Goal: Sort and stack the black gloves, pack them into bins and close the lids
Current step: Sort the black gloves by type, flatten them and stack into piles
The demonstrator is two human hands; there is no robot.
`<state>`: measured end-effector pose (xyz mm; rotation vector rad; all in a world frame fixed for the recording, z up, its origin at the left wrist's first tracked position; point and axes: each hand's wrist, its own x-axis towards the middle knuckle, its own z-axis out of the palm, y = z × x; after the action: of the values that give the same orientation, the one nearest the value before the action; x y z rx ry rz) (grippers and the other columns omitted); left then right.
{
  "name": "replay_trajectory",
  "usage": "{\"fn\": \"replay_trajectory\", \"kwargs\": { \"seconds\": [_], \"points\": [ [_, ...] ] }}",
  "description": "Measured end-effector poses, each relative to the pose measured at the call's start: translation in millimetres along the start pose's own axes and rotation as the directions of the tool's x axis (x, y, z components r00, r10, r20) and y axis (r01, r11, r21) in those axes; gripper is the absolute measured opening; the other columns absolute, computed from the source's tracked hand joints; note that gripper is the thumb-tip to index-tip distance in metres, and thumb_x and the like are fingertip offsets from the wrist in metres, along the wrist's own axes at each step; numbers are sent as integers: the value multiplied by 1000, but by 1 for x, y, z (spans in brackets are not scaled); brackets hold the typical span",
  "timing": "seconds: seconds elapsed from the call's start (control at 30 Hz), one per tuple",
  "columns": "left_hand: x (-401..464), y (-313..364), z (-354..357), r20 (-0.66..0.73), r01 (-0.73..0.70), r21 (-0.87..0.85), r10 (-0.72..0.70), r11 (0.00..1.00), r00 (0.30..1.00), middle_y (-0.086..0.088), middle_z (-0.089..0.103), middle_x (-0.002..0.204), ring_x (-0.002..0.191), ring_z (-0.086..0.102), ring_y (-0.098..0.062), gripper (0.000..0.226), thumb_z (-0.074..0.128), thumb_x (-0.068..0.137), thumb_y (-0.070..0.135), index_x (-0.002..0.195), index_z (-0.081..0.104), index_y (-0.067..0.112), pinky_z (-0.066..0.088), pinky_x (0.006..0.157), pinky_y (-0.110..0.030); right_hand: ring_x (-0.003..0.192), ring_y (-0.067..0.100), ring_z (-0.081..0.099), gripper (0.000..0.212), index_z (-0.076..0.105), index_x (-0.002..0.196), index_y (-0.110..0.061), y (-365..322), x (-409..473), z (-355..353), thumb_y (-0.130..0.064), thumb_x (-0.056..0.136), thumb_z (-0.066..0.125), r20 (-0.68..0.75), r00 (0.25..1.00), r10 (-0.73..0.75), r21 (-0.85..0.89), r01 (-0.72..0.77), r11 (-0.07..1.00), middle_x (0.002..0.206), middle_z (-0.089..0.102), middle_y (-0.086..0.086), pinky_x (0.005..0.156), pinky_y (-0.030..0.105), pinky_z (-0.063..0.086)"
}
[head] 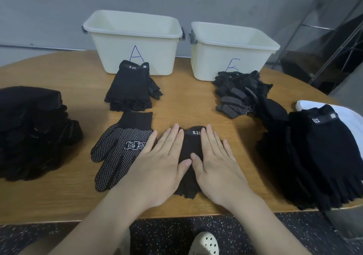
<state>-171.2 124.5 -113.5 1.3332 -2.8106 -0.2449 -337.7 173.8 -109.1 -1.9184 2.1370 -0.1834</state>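
Gloves lie in piles and singles on the wooden table point(186, 105), with two hands flat on one glove.

At far left sits a dark pile point(33, 133). Next, one dotted glove point(121, 150) lies cuff up, fingers slanting to the lower left; above it is a fingerless stack point(131, 90) before bin A point(133, 40). In the lower middle, the left hand point(159, 166) and right hand point(216, 164) press one 5.11 glove point(191, 146), fingers straight and spread, cuff pointing up the frame. Bin B point(231, 50) has a dotted pile point(239, 93) before it. A big pile point(318, 156) fills the right.
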Motion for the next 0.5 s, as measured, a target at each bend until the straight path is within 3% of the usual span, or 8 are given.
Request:
{"fn": "replay_trajectory", "kwargs": {
  "seconds": [0.1, 0.2, 0.27, 0.33, 0.43, 0.5],
  "points": [
    [-6, 0, 0, -2, 27, -11, -27, 1000, 1000, 3, -35, 164, 150, -33, -6, 78, -13, 94, 64, 156, -30, 19, -17, 126, -37, 154, 5, -20, 66, -18, 161, -18, 1, -1, -1, -44, 110, 14, -9, 999, 44, 29, -44, 999, 170, -19, -4, 127, 33, -12],
    [-7, 0, -3, -47, 63, -116, -69, 991, 997, 6, -18, 170, 153, -24, -4, 82, -15, 93, 66, 161, -20, 21, -14, 127, -32, 157, 8, 9, 62, 5, 165, -17, 3, 0, -6, -42, 110, 21, -122, 988, 97, 115, -83, 990, 171, 18, -3, 129, 33, 1],
    [-4, -1, -10, -116, 106, -235, -136, 966, 984, 7, 9, 172, 157, -5, -5, 88, -14, 92, 66, 165, 2, 20, -8, 127, -27, 148, 14, 32, 56, 28, 159, -18, 4, 5, -11, -42, 109, 30, -217, 965, 146, 179, -108, 978, 157, 43, -3, 125, 35, 17],
    [5, -5, -16, -211, 143, -306, -213, 941, 954, 5, 35, 161, 151, 17, -10, 79, 1, 100, 61, 159, 30, 19, 6, 123, -28, 133, 21, 45, 50, 45, 147, -17, 4, 13, -15, -46, 106, 40, -286, 935, 210, 231, -145, 962, 140, 57, -1, 115, 40, 32],
    [22, -15, -20, -242, 212, -318, -296, 924, 924, 8, 48, 145, 139, 28, -13, 60, 30, 102, 56, 139, 60, 19, 17, 114, -33, 116, 26, 50, 50, 61, 124, -15, 7, 27, -18, -57, 98, 50, -313, 907, 283, 220, -221, 950, 120, 61, 3, 101, 43, 42],
    [32, -17, -20, -203, 250, -339, -330, 907, 922, 10, 51, 136, 133, 32, -14, 50, 44, 99, 57, 125, 69, 22, 18, 109, -34, 118, 26, 49, 54, 65, 119, -16, 10, 34, -21, -63, 93, 55, -237, 916, 324, 246, -266, 932, 120, 60, 3, 103, 45, 43]
  ]
}}
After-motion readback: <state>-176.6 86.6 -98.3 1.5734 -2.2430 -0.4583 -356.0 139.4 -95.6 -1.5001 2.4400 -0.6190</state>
